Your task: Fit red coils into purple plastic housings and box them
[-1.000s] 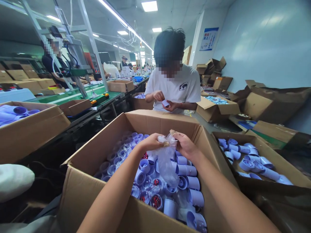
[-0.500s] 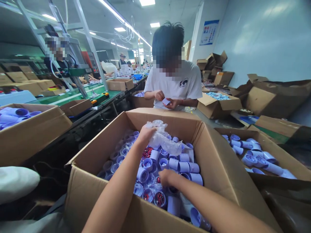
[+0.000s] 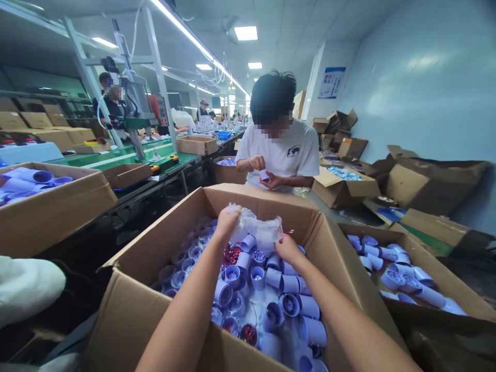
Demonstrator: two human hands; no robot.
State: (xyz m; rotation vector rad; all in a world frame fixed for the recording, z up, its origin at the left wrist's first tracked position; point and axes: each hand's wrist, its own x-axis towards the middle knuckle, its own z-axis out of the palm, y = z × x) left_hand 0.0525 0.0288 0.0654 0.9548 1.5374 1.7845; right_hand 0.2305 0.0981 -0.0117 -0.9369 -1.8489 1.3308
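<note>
A crumpled clear plastic bag (image 3: 259,231) is stretched between my two hands, above the far part of a large cardboard box (image 3: 155,315). My left hand (image 3: 228,221) is closed on the bag's left end. At its right end, my right hand (image 3: 287,247) pinches the plastic. Below them the box holds many pale purple plastic cups (image 3: 258,277), some upright and some on their sides. Clear cups (image 3: 179,279) lie along the left side. Small red parts (image 3: 232,255) show among the cups, and some sit inside them.
A co-worker (image 3: 279,150) in a white shirt stands across the box, handling a small purple piece. Another box (image 3: 457,289) of purple parts stands at right, one more (image 3: 58,206) at left. A green conveyor line (image 3: 163,150) with a press runs along the left.
My right hand has moved up and away from the cups to the right end of the plastic bag. The bag is now spread between both hands. The view has shifted slightly.
</note>
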